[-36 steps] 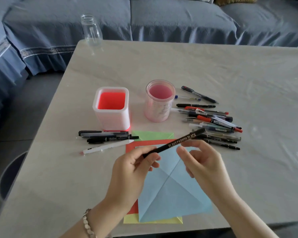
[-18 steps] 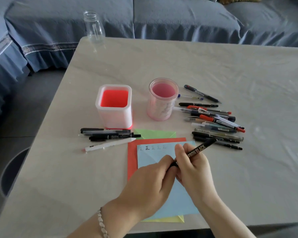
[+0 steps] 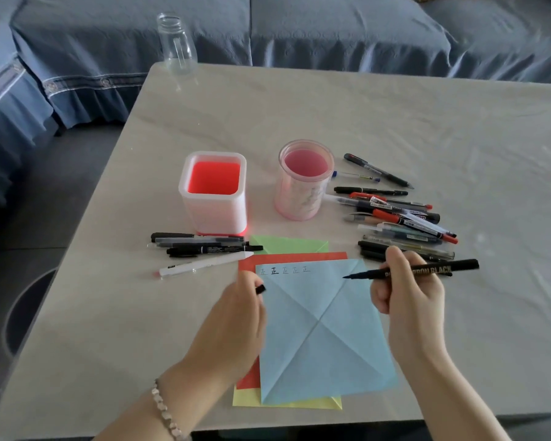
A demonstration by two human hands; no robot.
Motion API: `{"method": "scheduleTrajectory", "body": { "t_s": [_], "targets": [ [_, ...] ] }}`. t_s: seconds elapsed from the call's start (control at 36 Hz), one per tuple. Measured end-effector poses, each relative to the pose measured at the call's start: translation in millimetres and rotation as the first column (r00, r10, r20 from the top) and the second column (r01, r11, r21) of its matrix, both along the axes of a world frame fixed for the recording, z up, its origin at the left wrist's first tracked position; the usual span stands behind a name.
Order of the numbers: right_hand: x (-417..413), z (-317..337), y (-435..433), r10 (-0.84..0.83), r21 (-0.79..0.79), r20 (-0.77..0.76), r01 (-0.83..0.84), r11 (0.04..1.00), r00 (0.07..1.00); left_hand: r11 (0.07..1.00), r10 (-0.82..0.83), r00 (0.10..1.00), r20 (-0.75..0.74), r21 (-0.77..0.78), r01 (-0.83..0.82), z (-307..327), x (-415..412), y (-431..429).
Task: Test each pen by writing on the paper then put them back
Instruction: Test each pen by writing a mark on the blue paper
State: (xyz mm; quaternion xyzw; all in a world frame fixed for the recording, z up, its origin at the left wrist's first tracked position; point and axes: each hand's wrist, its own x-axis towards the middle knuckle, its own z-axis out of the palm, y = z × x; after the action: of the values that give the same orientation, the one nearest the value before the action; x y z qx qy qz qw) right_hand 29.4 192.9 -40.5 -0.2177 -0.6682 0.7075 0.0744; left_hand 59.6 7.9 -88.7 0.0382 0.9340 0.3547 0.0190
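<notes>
Right hand [image 3: 407, 300] is grasping an uncapped black brush pen with pale lettering [image 3: 436, 269], its tip pointing left over the upper part of a creased light-blue paper sheet [image 3: 322, 329]. Left hand [image 3: 233, 323] is pinching the small black pen cap [image 3: 260, 288] at the sheet's left edge. Loose pens are lying in a pile [image 3: 398, 214] on the pale tabletop [image 3: 331, 106] right of a round pink cup [image 3: 303, 183]; others [image 3: 201, 245] are lying before a square white holder [image 3: 213, 198].
</notes>
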Motion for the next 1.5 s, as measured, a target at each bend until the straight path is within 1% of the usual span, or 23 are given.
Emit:
{"method": "scheduleTrajectory", "body": {
  "t_s": [0.03,0.06,0.11,0.14,0.19,0.28,0.33,0.36,0.42,0.47,0.53,0.58,0.64,0.72,0.78,0.86,1.0,1.14,1.33,1.5],
  "targets": [
    [-0.8,-1.8,2.0,-0.003,0.004,0.016,0.003,1.000,1.000,0.999,0.012,1.000,-0.015,-0.051,-0.013,-7.6,-1.5,-4.0],
    [-0.9,-4.0,3.7,-0.002,0.007,0.032,0.002,1.000,0.999,0.994,0.010,0.998,-0.067,-0.106,-0.017,-15.4,-2.9,-7.7],
    [-0.7,-9.0,5.0,0.005,0.011,0.061,-0.005,1.000,0.998,0.978,-0.007,0.973,-0.230,-0.204,-0.041,-30.7,-4.3,-15.1],
    [-0.5,-11.4,5.0,0.012,0.013,0.073,-0.013,1.000,0.997,0.971,-0.009,0.961,-0.275,-0.230,-0.056,-37.0,-5.7,-18.7],
    [0.1,-15.6,4.4,0.026,0.016,0.095,-0.028,0.999,0.995,0.962,-0.015,0.954,-0.301,-0.264,-0.068,-46.3,-7.7,-24.2],
    [-0.3,-19.9,3.5,0.047,0.034,0.115,-0.051,0.998,0.992,0.955,0.018,0.945,-0.328,-0.276,-0.114,-48.7,-8.6,-24.9],
    [-1.0,-22.4,3.2,0.061,0.049,0.106,-0.066,0.997,0.993,0.963,0.058,0.934,-0.354,-0.226,-0.145,-44.8,-6.8,-19.3],
    [-1.8,-23.5,2.9,0.068,0.053,0.092,-0.073,0.996,0.993,0.970,0.052,0.927,-0.372,-0.200,-0.135,-42.8,-5.5,-14.8],
    [-4.5,-25.2,2.1,0.081,0.054,0.061,-0.084,0.995,0.995,0.982,-0.050,0.917,-0.396,-0.187,-0.027,-38.9,-2.2,-3.2],
    [-9.2,-26.2,0.5,0.093,0.041,0.029,-0.094,0.995,0.995,0.970,-0.205,0.901,-0.382,-0.200,0.136,-37.6,0.4,10.1],
    [-15.2,-27.8,-1.4,0.112,0.029,-0.001,-0.112,0.993,0.994,0.938,-0.322,0.888,-0.328,-0.236,0.253,-39.8,1.8,22.3],
    [-21.1,-30.8,-2.2,0.126,0.051,-0.026,-0.125,0.991,0.992,0.900,-0.392,0.884,-0.254,-0.305,0.311,-42.7,1.5,31.3],
    [-26.9,-35.1,-3.0,0.130,0.116,-0.048,-0.124,0.986,0.990,0.865,-0.432,0.883,-0.181,-0.360,0.350,-46.6,-0.3,35.1],
    [-35.8,-45.9,-5.7,0.092,0.209,-0.078,-0.074,0.975,0.993,0.831,-0.475,0.871,-0.124,-0.391,0.397,-51.9,-2.8,35.1],
    [-40.2,-55.0,-8.1,0.066,0.268,-0.089,-0.039,0.963,0.994,0.825,-0.481,0.869,-0.113,-0.395,0.405,-53.6,-2.5,35.0],
    [-44.4,-69.2,-12.6,0.072,0.360,-0.103,-0.030,0.933,0.992,0.822,-0.475,0.872,-0.118,-0.413,0.392,-53.3,-2.9,35.8],
    [-47.5,-86.8,-17.1,0.071,0.478,-0.170,0.019,0.878,0.983,0.868,-0.446,0.882,-0.153,-0.313,0.385,-53.9,-5.1,37.0],
    [-49.6,-94.1,-16.1,0.066,0.514,-0.199,0.047,0.856,0.978,0.882,-0.431,0.889,-0.154,-0.282,0.378,-54.4,-5.3,37.9],
    [-50.1,-99.1,-15.7,0.121,0.610,-0.220,0.040,0.792,0.968,0.893,-0.415,0.897,-0.154,-0.257,0.369,-53.9,-6.1,37.5],
    [-49.8,-101.6,-15.0,0.139,0.613,-0.240,0.039,0.789,0.961,0.892,-0.417,0.898,-0.141,-0.251,0.375,-52.4,-5.6,37.4]
  ]
}}
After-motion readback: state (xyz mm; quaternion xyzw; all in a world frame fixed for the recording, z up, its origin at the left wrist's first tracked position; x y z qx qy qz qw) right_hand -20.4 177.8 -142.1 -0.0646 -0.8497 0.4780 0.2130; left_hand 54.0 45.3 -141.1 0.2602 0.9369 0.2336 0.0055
